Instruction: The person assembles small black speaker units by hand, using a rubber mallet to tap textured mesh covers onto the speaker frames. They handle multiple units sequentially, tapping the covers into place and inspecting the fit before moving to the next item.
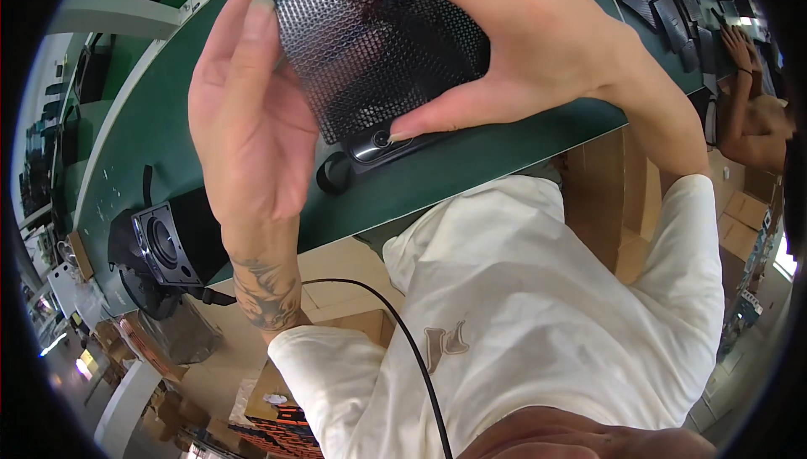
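Observation:
A black perforated metal mesh panel, like a speaker grille [370,47], is tilted up between my hands over the green table. My left hand [248,123] is closed on its left edge, thumb along the front and the other fingers mostly behind. Around the right side curves my right hand [538,47]; its thumb tip reaches the lower edge, by a glossy black strip with a round detail [381,138]. Whether that strip is joined to the mesh I cannot tell. A short black strap loop [334,173] lies just left of the strip. The right fingertips are out of sight.
A black speaker box with a round driver [164,240] stands at the left of the green table [538,144]. Dark panels [664,13] lie at the far right, near another person's hands [740,47]. A black cable [403,329] crosses in front of my shirt. Cardboard boxes [744,211] stand at right.

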Demonstrator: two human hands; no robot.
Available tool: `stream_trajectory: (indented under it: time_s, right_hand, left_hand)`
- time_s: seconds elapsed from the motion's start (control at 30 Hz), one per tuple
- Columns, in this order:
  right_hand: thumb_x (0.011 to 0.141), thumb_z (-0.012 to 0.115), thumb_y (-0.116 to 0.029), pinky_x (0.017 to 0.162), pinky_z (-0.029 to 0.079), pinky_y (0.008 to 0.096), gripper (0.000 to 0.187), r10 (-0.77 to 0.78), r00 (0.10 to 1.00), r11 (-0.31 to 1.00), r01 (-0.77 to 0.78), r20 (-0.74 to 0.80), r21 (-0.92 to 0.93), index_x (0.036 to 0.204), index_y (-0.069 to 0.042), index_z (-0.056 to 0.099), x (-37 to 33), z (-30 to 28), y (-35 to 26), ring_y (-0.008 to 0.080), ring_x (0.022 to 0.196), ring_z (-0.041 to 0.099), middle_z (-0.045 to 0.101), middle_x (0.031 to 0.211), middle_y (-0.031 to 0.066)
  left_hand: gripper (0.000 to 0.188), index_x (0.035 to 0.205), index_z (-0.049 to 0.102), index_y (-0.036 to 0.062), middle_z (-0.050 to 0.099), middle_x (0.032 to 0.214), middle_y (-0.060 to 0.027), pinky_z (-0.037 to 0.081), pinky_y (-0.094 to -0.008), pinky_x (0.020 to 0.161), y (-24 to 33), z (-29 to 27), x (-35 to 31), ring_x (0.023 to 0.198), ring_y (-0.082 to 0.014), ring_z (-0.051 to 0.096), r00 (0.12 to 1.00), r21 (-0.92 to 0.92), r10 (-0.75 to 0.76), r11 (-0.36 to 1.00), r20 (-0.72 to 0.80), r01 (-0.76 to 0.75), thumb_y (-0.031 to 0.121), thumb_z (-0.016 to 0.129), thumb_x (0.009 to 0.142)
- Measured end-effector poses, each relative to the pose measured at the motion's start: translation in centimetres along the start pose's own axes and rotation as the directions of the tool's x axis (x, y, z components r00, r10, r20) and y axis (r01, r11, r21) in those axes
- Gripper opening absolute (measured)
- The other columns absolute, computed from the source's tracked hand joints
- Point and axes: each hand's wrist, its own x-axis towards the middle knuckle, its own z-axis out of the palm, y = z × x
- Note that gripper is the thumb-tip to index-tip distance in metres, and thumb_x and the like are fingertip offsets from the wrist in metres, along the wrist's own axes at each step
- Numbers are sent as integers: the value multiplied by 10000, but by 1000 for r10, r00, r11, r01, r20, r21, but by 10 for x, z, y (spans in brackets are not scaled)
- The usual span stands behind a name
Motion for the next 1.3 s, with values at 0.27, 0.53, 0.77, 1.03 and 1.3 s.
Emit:
stream_trajectory:
  time_s: [0.27, 0.53, 0.77, 1.03, 1.3]
  right_hand:
    - [702, 908, -313, 1030, 427, 488, 1004, 13, 999, 1000, -14, -51, -15, 1511, 29, 421, 8, 8, -7, 411, 1177, 514, 498, 1296, 256]
    - [780, 886, -411, 1059, 419, 493, 771, 165, 948, 981, -129, 273, -145, 1395, -46, 597, 14, -17, -30, 456, 1225, 499, 481, 1337, 312]
    - [803, 872, -469, 1069, 422, 512, 743, 265, 844, 961, -271, 467, -57, 1406, -115, 623, 8, -2, -25, 464, 1259, 492, 471, 1372, 325]
    - [797, 880, -454, 1090, 403, 519, 749, 220, 821, 971, -235, 527, -39, 1435, -164, 617, 9, 5, -18, 457, 1309, 464, 455, 1421, 294]
    - [805, 877, -415, 1072, 425, 501, 688, 249, 849, 944, -320, 466, 79, 1396, -144, 654, 8, 7, -20, 443, 1269, 493, 472, 1396, 290]
  left_hand:
    - [406, 1396, 523, -57, 631, 1345, -167, 480, -432, 1104, -2, -17, 6, 1228, -266, 625, 971, -370, -191, 900, 144, 232, 225, 457, 1112]
    - [499, 1504, 449, -20, 481, 1554, -171, 291, -405, 1246, -19, -22, 10, 1461, -258, 428, 899, 192, 88, 981, -430, -4, 293, 357, 1127]
    - [528, 1518, 448, -5, 492, 1540, -117, 287, -359, 1229, -60, -32, -6, 1463, -226, 396, 912, 51, -36, 997, -408, 62, 326, 337, 1121]
    - [412, 1472, 462, -20, 582, 1339, -168, 487, -367, 1080, -60, -11, -7, 1229, -234, 596, 918, -171, -121, 984, -378, 60, 197, 404, 1127]
    - [397, 1431, 490, -25, 600, 1291, -152, 522, -332, 1011, -62, -14, -8, 1158, -199, 621, 915, -62, -87, 996, -395, 68, 223, 416, 1131]
